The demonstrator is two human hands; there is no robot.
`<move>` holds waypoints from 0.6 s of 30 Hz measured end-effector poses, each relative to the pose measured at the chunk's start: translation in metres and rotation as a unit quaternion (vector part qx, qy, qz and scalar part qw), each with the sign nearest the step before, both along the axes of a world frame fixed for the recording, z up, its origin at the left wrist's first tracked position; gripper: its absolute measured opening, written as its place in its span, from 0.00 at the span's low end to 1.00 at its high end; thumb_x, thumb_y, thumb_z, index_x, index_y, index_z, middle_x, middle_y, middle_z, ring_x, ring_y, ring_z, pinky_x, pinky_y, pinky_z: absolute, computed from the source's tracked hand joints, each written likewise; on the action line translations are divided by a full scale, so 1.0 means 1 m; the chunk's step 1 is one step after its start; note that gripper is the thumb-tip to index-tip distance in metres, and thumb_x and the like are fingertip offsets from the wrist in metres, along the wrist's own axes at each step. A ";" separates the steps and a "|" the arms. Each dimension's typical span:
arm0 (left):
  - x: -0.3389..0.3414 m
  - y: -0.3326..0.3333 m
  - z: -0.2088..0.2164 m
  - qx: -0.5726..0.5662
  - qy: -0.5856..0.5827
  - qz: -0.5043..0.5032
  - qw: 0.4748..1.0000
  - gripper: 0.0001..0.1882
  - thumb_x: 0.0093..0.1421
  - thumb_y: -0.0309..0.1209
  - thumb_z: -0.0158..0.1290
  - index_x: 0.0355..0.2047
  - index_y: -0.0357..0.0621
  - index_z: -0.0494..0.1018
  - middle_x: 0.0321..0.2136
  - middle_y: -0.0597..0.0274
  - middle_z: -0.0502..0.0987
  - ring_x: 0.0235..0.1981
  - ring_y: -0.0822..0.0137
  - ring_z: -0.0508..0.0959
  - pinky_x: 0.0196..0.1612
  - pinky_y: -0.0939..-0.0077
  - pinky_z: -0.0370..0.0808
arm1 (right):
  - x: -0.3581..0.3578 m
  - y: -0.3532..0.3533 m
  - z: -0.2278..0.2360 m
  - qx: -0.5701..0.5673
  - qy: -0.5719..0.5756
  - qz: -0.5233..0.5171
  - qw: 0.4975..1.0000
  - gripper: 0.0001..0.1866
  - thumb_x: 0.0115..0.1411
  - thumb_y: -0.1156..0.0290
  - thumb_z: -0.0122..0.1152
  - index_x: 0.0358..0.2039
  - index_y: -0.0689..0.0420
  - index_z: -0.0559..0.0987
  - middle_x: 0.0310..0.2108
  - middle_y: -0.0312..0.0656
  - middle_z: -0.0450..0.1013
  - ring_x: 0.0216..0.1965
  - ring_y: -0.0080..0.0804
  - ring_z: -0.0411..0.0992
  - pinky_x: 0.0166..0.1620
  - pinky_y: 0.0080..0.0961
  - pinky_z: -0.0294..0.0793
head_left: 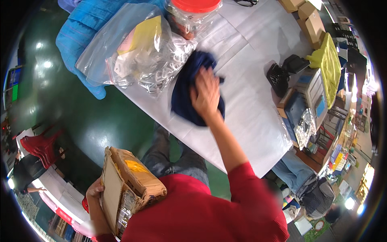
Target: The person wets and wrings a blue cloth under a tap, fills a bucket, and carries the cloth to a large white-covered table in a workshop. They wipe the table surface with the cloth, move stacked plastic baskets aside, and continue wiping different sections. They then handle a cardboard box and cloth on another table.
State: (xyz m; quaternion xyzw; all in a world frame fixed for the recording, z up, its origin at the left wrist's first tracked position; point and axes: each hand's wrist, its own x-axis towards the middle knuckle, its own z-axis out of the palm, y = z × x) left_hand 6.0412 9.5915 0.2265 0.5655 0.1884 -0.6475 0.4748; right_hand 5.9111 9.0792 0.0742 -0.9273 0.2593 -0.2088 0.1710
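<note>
My right hand (207, 93) lies flat, fingers stretched out, on a dark blue cloth (182, 94) on the white-covered table. The cloth is bunched up near the table's edge, and motion smears its outline a little. At my left side, my left hand (96, 188) grips a worn cardboard box (137, 171) against my body. The box's flap stands up, and clear plastic wrapping shows inside it; other contents I cannot make out. Just beyond the cloth lies a clear plastic bag (157, 68) full of white pieces.
A red-lidded clear tub (195, 8) and a blue cloth (76, 36) are at the far side. A black stand-like object (278, 78) and stacked boxes line the table's right. A seated person (310, 185) is at right, another person (30, 171) at far left beside red chairs (40, 147).
</note>
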 end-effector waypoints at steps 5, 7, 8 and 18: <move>0.031 -0.017 -0.007 -0.025 0.000 -0.044 0.999 0.64 0.30 0.48 0.70 0.64 0.34 0.50 0.55 0.57 0.66 0.56 0.64 0.67 0.60 0.70 0.62 | -0.042 -0.035 -0.008 0.024 0.027 0.126 0.991 0.23 0.46 0.70 0.62 0.46 0.49 0.77 0.55 0.39 0.68 0.60 0.39 0.63 0.60 0.44 0.60; 0.037 -0.015 -0.002 -0.010 -0.007 -0.049 0.999 0.63 0.31 0.48 0.70 0.64 0.34 0.50 0.55 0.57 0.66 0.56 0.63 0.67 0.60 0.69 0.62 | -0.020 -0.097 -0.020 -0.067 -0.011 0.027 0.997 0.20 0.48 0.73 0.60 0.45 0.47 0.78 0.52 0.41 0.70 0.57 0.43 0.65 0.56 0.45 0.63; 0.039 -0.012 0.000 0.001 -0.004 -0.053 0.999 0.63 0.31 0.49 0.70 0.63 0.34 0.50 0.55 0.57 0.66 0.56 0.63 0.67 0.60 0.69 0.62 | -0.006 -0.121 -0.027 -0.062 -0.023 -0.083 0.994 0.19 0.51 0.72 0.58 0.46 0.48 0.77 0.52 0.41 0.70 0.57 0.45 0.64 0.57 0.46 0.60; 0.058 -0.005 -0.008 -0.018 -0.011 -0.099 0.995 0.62 0.31 0.49 0.70 0.63 0.33 0.52 0.54 0.58 0.67 0.55 0.64 0.68 0.59 0.71 0.64 | 0.018 0.113 0.003 0.061 -0.008 -0.107 0.992 0.22 0.46 0.72 0.60 0.45 0.56 0.76 0.57 0.44 0.63 0.64 0.49 0.53 0.64 0.54 0.48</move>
